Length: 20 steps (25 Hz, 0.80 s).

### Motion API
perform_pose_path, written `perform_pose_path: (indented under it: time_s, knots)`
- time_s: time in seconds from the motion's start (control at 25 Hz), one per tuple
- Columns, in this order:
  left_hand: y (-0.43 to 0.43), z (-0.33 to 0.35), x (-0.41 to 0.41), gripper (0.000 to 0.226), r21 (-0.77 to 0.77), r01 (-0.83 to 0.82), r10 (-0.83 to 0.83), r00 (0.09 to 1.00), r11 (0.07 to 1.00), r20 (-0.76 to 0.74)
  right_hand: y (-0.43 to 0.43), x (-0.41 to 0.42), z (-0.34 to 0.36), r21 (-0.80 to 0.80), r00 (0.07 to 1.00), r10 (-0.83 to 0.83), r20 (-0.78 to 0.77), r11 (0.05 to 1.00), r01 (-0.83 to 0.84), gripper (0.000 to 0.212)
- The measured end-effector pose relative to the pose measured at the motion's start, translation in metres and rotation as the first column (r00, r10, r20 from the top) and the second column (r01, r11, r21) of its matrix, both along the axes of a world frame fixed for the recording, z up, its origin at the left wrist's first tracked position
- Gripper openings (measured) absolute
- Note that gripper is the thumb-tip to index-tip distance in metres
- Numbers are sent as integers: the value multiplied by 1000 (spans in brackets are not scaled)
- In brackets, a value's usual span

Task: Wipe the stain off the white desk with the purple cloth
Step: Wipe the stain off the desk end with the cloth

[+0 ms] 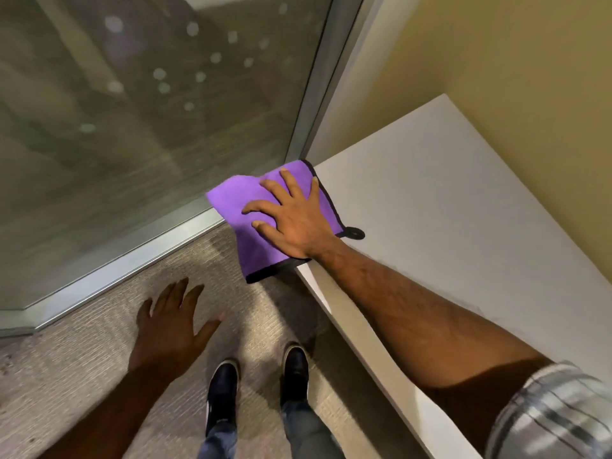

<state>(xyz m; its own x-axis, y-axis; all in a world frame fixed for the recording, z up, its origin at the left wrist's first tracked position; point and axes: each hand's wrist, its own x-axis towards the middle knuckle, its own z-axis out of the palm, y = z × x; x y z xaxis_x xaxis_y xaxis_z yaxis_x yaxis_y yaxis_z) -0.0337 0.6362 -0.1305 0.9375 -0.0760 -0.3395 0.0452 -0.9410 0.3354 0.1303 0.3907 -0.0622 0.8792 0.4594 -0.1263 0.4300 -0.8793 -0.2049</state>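
Note:
A purple cloth (246,223) with a black hem and a black hanging loop lies over the near left corner of the white desk (447,207); more than half of it hangs past the desk's edge. My right hand (293,218) presses flat on the cloth with its fingers spread. My left hand (172,321) hovers over the carpet below, fingers apart and holding nothing. No stain shows on the visible desk top; the part under the cloth and hand is hidden.
A glass wall with a metal frame (132,256) runs along the left, meeting the desk's corner. A yellow wall (530,61) backs the desk. Grey carpet (82,359) and my two dark shoes (258,376) lie below.

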Motion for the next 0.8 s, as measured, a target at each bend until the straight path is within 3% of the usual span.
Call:
perform_pose_path:
  time_s: [0.16, 0.48, 0.6, 0.8]
  knots:
    - [2, 0, -6, 86, 9, 1, -1, 1000, 1000, -23, -8, 28, 4, -57, 997, 73, 14, 996, -72, 45]
    - [-9, -4, -7, 86, 15, -3, 4, 998, 1000, -68, -76, 94, 2, -112, 987, -158, 17, 981, 159, 46]
    - [-12, -5, -5, 86, 9, 2, -1, 996, 1000, -88, -119, 109, 3, -15, 954, -289, 75, 957, 291, 42]
    - [-17, -3, 0, 88, 2, 23, -22, 995, 1000, -94, -161, 91, 2, 166, 900, -377, 220, 923, 346, 36]
